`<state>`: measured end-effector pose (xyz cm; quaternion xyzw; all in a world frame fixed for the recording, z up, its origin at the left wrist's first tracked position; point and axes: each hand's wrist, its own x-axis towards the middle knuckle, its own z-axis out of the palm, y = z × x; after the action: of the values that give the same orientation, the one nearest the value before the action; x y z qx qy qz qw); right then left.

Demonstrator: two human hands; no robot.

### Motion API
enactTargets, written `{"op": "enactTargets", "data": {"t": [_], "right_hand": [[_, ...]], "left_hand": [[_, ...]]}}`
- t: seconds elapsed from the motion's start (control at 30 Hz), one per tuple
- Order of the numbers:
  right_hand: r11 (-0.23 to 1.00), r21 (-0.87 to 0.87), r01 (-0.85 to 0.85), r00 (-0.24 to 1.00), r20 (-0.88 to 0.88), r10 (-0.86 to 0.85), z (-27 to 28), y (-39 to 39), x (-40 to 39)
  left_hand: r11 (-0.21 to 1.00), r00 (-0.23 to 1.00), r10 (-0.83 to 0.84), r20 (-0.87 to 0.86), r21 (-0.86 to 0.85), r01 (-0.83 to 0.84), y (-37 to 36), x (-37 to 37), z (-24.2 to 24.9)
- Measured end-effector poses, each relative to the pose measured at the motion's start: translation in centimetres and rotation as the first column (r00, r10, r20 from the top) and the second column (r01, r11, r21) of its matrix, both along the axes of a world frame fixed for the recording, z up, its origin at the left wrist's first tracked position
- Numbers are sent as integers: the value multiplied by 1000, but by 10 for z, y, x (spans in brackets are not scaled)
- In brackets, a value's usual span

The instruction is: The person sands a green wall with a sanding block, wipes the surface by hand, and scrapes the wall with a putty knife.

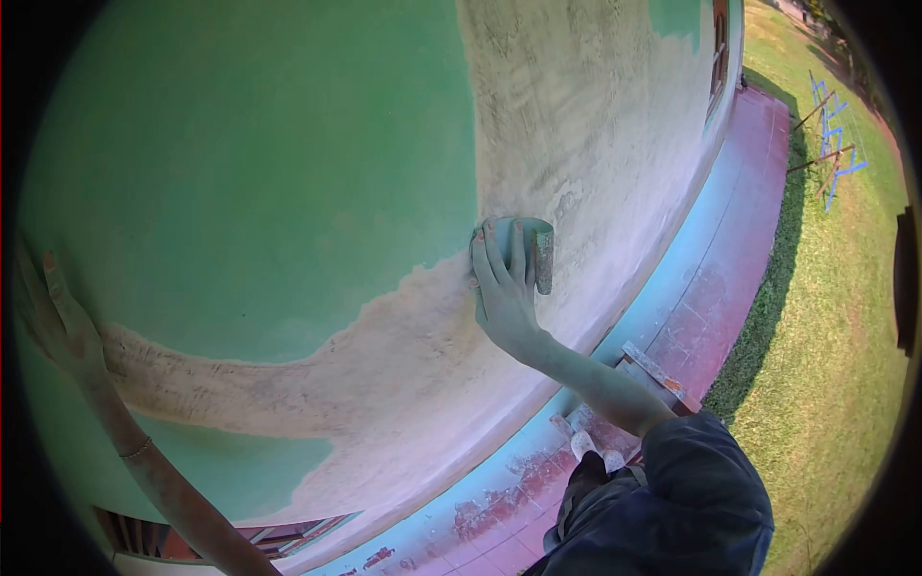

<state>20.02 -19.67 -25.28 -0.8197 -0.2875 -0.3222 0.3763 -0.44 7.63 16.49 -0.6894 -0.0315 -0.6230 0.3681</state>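
Observation:
My right hand presses a curled sheet of sandpaper against the wall, its fingers spread over the sheet. One end of the sheet rolls up beyond my fingertips, and dust coats the hand and forearm. Under and around it the wall changes from smooth green paint to a rough whitish patch. Far to the left, my left hand lies flat on the green paint with its fingers stretched out, holding nothing.
Below the wall runs a dusty reddish tiled walkway. A paint-splattered wooden bench or plank stands near my feet. Barred windows appear at top right and bottom left. On the grass stands a blue and brown metal frame.

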Motion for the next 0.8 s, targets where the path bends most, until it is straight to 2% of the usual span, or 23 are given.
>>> {"op": "enactTargets", "data": {"t": [0.1,0.2,0.3,0.4,0.47,0.5,0.53,0.6,0.7,0.77,0.8], "right_hand": [[998,-20,60,998,-18,-61,24,-2,7],[969,242,-44,998,62,30,91,-9,40],[951,290,-104,995,40,96,87,-8,42],[990,90,-112,994,13,111,4,3,8],[995,54,-79,997,19,78,11,1,13],[997,38,-61,998,17,60,21,-1,12],[988,146,-57,996,71,47,38,1,29],[955,286,-85,996,64,69,113,-16,49],[936,337,-96,995,59,81,125,-13,50],[973,211,-91,995,-14,96,56,2,27],[995,85,-53,998,-32,56,13,11,7]], "left_hand": [[1000,1000,-13,4,8,13,-2,0,0],[1000,1000,20,-4,-8,-20,6,-4,3],[999,999,29,-16,-20,-30,14,-6,2],[1000,1000,6,-3,7,-6,6,-3,-2],[999,1000,-12,9,31,12,0,-1,-1],[999,1000,-27,6,41,27,-2,-1,1],[998,999,-42,-5,49,42,-3,0,1],[998,999,-46,-18,52,47,1,0,1],[999,999,-26,-27,37,27,7,0,2],[999,1000,-20,-19,24,21,11,-4,3],[1000,1000,-17,-16,15,17,14,-6,3]]}}
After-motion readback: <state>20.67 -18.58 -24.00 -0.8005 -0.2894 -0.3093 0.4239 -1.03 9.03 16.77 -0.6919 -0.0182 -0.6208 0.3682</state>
